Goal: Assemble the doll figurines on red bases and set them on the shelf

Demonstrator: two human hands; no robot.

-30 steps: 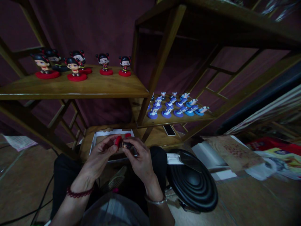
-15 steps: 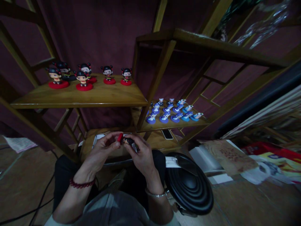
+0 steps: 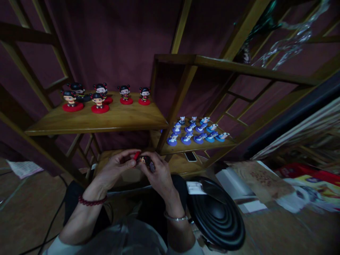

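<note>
My left hand (image 3: 119,163) pinches a small red round base (image 3: 137,155) between thumb and fingers. Right beside it, my right hand (image 3: 157,172) grips a small black-haired figurine (image 3: 143,159), its face turned partly up. Base and figurine are close together in front of me; whether they are joined I cannot tell. Similar black-haired figurines on red bases, such as one squatting figurine (image 3: 98,102), stand on the upper left wooden shelf (image 3: 106,120). My fingers hide much of what I hold.
Several purple and blue figurines (image 3: 187,138) stand on the lower right shelf (image 3: 177,148). A phone (image 3: 190,156) lies on the bottom board. At my right is a round black ridged stool (image 3: 217,212); a brown cardboard piece (image 3: 265,177) and plastic bags lie beyond. A black cable (image 3: 50,221) runs at left.
The camera view has tilted up slightly, so the shelves sit lower in the picture. My hands stay together, and the red base now leans more beside the figurine.
</note>
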